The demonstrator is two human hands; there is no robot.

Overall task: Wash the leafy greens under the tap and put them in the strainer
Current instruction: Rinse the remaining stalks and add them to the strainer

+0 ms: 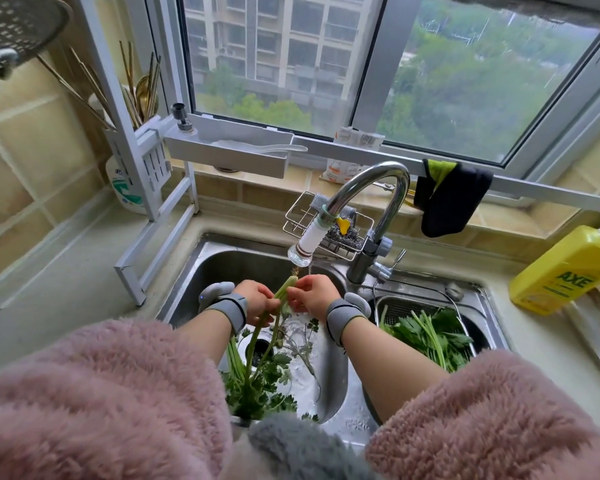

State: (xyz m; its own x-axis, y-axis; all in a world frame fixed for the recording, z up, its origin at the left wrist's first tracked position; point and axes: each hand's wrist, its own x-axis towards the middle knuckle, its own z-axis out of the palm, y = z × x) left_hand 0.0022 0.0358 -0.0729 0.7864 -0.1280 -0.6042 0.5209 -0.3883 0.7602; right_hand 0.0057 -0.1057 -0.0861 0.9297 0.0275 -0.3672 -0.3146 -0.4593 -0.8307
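Over the left sink basin (201,271), under the running tap (371,188), both hands have a grip on one bunch of leafy greens (260,372): left hand (257,301) curled round the stalks, right hand (314,292) pinching the root end. Washed greens (430,332) sit in the strainer (392,308) in the right basin, yellow dish soap (565,268) on the worktop (59,306).

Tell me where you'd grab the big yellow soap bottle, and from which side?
Probably round the middle of the yellow plastic dish-soap bottle, coming from above. It lies tilted on the counter right of the steel sink, its broad labelled face up and its white cap end toward the wall, so fingers can wrap its narrower sides.
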